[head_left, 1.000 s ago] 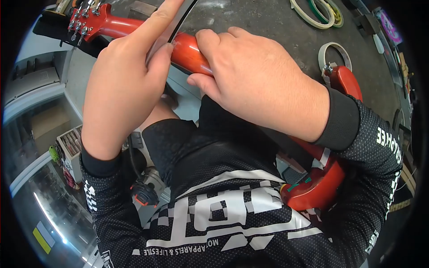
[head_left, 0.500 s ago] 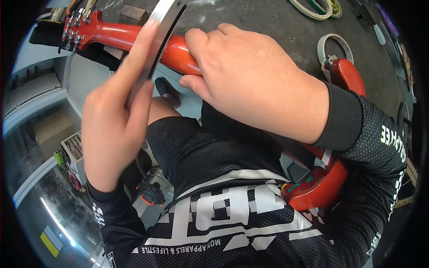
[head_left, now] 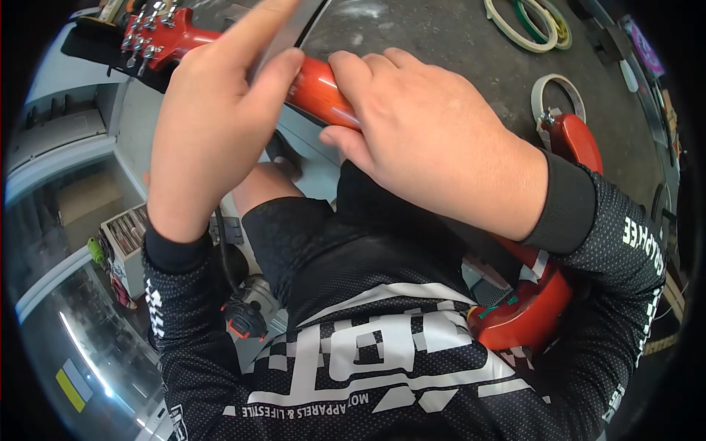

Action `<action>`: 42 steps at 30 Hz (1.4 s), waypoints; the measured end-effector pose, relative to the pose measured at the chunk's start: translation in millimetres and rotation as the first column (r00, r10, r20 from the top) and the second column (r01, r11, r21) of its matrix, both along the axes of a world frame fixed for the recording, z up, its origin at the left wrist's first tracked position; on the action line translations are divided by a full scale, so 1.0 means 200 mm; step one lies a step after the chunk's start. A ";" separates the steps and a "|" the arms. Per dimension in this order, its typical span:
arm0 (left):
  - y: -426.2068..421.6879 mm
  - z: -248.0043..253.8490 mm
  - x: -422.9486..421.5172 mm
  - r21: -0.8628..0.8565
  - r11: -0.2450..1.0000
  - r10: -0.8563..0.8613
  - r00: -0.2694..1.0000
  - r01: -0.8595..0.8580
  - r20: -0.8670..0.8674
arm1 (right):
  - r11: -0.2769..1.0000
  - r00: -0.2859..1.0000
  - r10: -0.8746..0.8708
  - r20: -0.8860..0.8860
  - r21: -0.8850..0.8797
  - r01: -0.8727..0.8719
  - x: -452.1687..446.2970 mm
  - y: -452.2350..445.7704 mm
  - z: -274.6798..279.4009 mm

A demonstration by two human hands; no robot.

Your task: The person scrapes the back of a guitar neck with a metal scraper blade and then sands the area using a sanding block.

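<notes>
Beside the counter (head_left: pixel 471 29), the red guitar neck (head_left: pixel 321 90) is being gripped by the right hand (head_left: pixel 434 140), its long axis being slanted up-left to the headstock (head_left: pixel 163 38). Nearer that end, a metal bar (head_left: pixel 296 29) is being held crosswise by the left hand's (head_left: pixel 209 132) closed fingers.
</notes>
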State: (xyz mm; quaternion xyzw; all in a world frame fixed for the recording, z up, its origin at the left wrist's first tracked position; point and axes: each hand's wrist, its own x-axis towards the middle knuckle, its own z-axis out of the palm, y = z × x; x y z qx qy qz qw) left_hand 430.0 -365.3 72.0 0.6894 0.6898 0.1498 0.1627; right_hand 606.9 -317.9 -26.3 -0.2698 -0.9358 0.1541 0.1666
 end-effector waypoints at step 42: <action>-0.10 -0.20 -0.21 0.086 0.995 -0.051 0.993 0.042 0.107 | 0.999 0.976 0.019 0.218 -0.044 -0.009 0.03 -0.03 0.08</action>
